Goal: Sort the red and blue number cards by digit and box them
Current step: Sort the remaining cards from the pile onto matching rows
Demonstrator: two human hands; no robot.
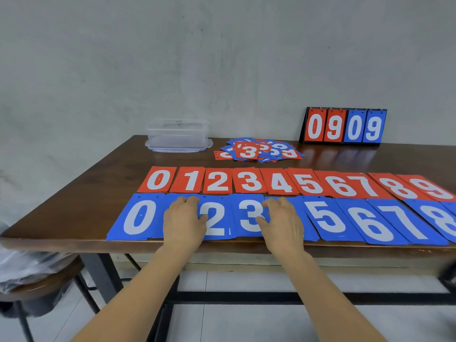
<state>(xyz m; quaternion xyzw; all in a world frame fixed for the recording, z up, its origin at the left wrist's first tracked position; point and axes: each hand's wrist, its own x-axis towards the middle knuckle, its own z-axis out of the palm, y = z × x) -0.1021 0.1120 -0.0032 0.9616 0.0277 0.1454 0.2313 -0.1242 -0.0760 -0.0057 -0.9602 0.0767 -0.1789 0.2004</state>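
- We saw the left hand (183,219) lying flat with relaxed fingers on the blue card between 0 and 2, gripping nothing.
- We saw the right hand (282,222) flat the same way on the blue card between 3 and 5.
- Blue row (325,218) ran along the worktop's (111,174) near edge, with the red row (249,180), 0 to 9, just behind.
- Loose card pile (256,150) lay farther back, between a clear box (177,135) and a flip scoreboard (344,125).

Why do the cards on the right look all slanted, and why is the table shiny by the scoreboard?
Head view: the wide-angle lens bends the edges, so the blue 8 card and red 9 card lean, while the red 3 card mid-row looks straight. Head view: the glossy table mirrors the scoreboard as a blurry reflection.
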